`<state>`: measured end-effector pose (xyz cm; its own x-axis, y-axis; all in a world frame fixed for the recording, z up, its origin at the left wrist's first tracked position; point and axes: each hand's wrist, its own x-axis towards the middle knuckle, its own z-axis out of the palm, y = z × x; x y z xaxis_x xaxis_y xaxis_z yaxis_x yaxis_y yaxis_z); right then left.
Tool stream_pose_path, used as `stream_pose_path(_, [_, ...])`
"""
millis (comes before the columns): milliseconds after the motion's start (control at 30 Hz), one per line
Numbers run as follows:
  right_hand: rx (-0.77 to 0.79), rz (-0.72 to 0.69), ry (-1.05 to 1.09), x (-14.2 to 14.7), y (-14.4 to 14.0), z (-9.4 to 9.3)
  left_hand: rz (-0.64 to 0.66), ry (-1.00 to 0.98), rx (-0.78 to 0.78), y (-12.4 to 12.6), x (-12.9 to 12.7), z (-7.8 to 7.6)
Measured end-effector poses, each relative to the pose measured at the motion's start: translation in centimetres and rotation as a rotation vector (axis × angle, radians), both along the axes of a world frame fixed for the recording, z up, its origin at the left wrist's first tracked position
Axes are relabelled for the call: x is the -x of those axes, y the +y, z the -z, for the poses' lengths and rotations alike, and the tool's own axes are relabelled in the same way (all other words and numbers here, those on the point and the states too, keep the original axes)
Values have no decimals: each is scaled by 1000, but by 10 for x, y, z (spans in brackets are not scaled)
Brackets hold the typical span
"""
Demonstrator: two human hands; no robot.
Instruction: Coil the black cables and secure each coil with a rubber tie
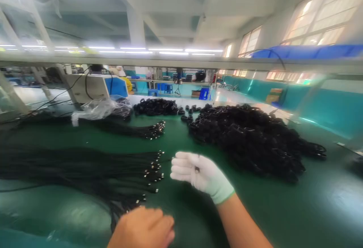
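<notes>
My right hand, in a white glove, is over the green table with its fingers straight and together, pointing left. A small dark end of a black cable shows at the palm below the thumb, and a thin dark line meets the fingertips. My left hand is bare and slightly blurred, low in the frame, its fingers curled in; whatever they hold is hidden. Just beyond it lies a spread bundle of black cables with shiny metal connectors at the right ends. A second cable bundle lies behind.
A large heap of coiled black cables covers the right of the table. A smaller heap lies at the back. Clear plastic bag and a white-and-blue machine stand back left. A shelf beam crosses above.
</notes>
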<state>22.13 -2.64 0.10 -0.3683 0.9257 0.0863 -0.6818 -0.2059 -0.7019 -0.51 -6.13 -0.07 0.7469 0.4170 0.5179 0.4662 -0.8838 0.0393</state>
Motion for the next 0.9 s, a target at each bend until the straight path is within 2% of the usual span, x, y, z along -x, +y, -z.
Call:
stream_pose_path(67, [5,-152,-61,13,-3,7,-43,-66,104,17,0,-32])
stream_pose_path(133, [-12,-288,-84,25,-9,9,-75,-39,249,40,-2,-59])
stream_pose_path(200, [-22,-378,-67,33,-14,8,-89,-39,365,61,-6,-73])
stream_pose_path(267, [-10,-418,-57,40,-17,7,-83,-50,449,74,-12,-75])
stream_pose_path(400, [27,-454,-36,47,-20,10,-73,-92,547,86,-25,-57])
stream_pose_path(467, [45,-441,15,48,-20,10,-58,-104,623,90,-28,-42])
stream_pose_path(567, [49,-346,174,46,-17,4,-87,-77,700,95,-23,-14])
stream_pose_path(600, [47,-306,232,45,-16,0,-133,-57,674,94,-20,-4])
stream_pose_path(667, [39,-226,303,41,-13,-7,-267,21,523,88,-12,12])
stream_pose_path(767, [22,-109,307,38,-10,-16,-409,225,276,61,-5,29])
stream_pose_path(833, [25,-36,259,37,-9,-17,-374,324,225,36,-5,30])
stream_pose_path(900, [49,-2,183,39,-9,-14,-264,339,194,14,-6,22])
